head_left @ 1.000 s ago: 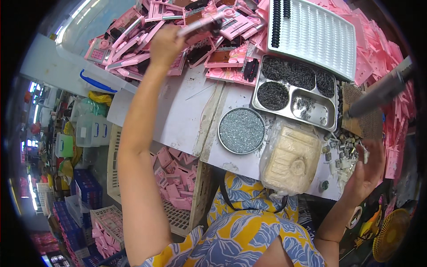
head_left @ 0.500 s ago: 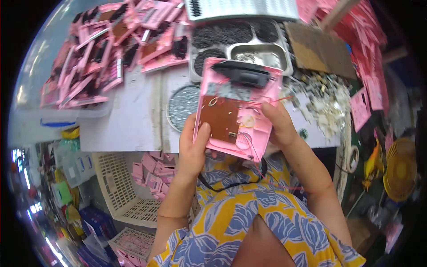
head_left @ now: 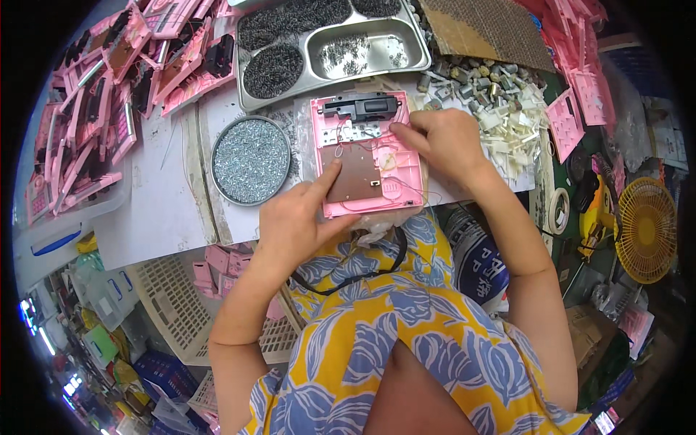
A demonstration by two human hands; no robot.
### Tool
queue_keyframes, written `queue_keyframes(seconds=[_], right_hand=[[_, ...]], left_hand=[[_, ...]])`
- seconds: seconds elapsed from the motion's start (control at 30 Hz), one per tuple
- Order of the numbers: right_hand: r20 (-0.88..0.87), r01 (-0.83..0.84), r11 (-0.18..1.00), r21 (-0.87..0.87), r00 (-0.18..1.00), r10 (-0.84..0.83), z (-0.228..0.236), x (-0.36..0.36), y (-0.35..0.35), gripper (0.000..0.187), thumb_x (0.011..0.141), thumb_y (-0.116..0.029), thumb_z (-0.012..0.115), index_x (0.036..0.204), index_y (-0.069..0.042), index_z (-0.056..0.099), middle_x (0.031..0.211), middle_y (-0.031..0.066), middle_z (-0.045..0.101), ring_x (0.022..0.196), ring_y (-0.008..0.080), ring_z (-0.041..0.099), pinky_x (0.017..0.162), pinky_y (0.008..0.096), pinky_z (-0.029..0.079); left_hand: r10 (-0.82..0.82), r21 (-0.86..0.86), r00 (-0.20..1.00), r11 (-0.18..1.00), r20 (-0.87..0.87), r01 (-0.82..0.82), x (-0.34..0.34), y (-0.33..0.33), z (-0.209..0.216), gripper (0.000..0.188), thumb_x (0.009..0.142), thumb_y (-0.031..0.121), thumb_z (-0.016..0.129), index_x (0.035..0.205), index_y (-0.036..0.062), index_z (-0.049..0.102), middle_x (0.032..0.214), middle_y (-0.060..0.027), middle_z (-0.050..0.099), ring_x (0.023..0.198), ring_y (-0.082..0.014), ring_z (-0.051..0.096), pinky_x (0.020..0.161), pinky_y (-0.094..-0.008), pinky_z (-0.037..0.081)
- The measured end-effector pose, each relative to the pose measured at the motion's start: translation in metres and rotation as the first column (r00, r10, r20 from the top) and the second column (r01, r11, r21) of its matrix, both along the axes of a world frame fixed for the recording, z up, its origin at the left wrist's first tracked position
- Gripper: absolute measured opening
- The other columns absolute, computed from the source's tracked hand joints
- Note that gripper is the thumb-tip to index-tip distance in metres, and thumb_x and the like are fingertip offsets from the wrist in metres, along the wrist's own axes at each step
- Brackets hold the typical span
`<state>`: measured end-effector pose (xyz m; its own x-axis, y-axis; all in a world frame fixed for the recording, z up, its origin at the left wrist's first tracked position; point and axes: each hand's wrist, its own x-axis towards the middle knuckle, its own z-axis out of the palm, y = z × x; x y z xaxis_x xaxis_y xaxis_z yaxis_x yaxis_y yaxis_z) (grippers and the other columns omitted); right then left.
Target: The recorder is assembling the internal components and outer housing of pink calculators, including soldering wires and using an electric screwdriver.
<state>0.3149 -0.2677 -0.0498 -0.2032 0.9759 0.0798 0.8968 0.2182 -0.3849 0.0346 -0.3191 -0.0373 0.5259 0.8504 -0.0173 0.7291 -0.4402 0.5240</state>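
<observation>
A pink plastic case (head_left: 409, 174) lies flat near the table's front edge, its inside facing up. Inside it are a brown circuit board (head_left: 355, 174), a black rectangular module (head_left: 362, 107) along the far side, a perforated metal plate (head_left: 348, 132) and thin red wires. My left hand (head_left: 293, 221) grips the near left corner, index finger stretched onto the board and thumb along the near edge. At the right edge my right hand (head_left: 449, 141) is closed, thumb over the rim by the wires; its curled fingers partly hide what they pinch.
Left of the case stands a round dish of small silvery pieces (head_left: 251, 159). Behind is a metal compartment tray (head_left: 254, 101) with dark small parts. Pink cases (head_left: 94, 109) pile up at left. White and metal parts (head_left: 507, 119) lie at right, beside brown cardboard (head_left: 486, 32).
The case has come down from a tilted, raised position onto the table. My left index finger now rests on the board, and my right hand has shifted toward the far right edge.
</observation>
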Motion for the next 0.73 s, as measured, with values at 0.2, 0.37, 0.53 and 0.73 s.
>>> queue_keyframes(seconds=[0.2, 0.37, 0.53, 0.73], right_hand=[[-0.056, -0.038, 0.951, -0.305, 0.998, 0.022, 0.040, 0.009, -0.026, 0.071, 0.074, -0.051, 0.080, 0.126, -0.007, 0.059, 0.071, 0.0147, 0.069, 0.066, 0.0355, 0.068, 0.061, 0.0440, 0.052], [-0.098, -0.124, 0.898, -0.423, 0.991, 0.090, 0.041, 0.007, -0.092, 0.107, 0.074, -0.021, 0.081, 0.160, -0.006, 0.020, 0.071, 0.0125, 0.069, 0.067, 0.0337, 0.070, 0.064, 0.0412, 0.053], [-0.733, -0.508, 0.757, -0.412, 0.678, 0.056, 0.079, 0.015, -0.099, 0.073, 0.077, -0.006, 0.070, 0.146, 0.000, 0.048, 0.066, 0.0076, 0.065, 0.062, 0.0261, 0.069, 0.068, 0.0378, 0.054], [-0.308, -0.477, 0.866, 0.153, 0.809, 0.500, 0.010, 0.003, -0.068, 0.053, 0.079, -0.026, 0.079, 0.129, -0.015, 0.069, 0.100, 0.0069, 0.069, 0.095, 0.0263, 0.062, 0.090, 0.0436, 0.051]], left_hand=[[-0.106, -0.168, 0.965, 0.984, -0.239, 0.066, 0.005, 0.001, 0.032, 0.075, 0.079, 0.036, 0.082, 0.145, 0.0108, 0.054, 0.089, -0.0133, 0.070, 0.076, -0.0311, 0.069, 0.066, -0.0405, 0.054], [-0.151, 0.090, 0.969, 0.987, 0.196, 0.136, 0.041, -0.006, 0.023, 0.057, 0.078, 0.022, 0.080, 0.129, 0.0083, 0.061, 0.090, -0.0098, 0.067, 0.078, -0.0310, 0.066, 0.064, -0.0414, 0.051], [-0.402, 0.213, 0.859, 0.913, 0.316, 0.349, 0.064, -0.019, -0.013, 0.035, 0.075, 0.013, 0.076, 0.108, 0.0052, 0.068, 0.092, -0.0087, 0.066, 0.078, -0.0284, 0.065, 0.062, -0.0398, 0.051], [-0.420, 0.198, 0.830, 0.907, 0.368, 0.371, 0.048, -0.027, -0.018, 0.035, 0.074, 0.013, 0.075, 0.109, 0.0102, 0.070, 0.101, -0.0104, 0.069, 0.089, -0.0304, 0.068, 0.075, -0.0446, 0.054]])
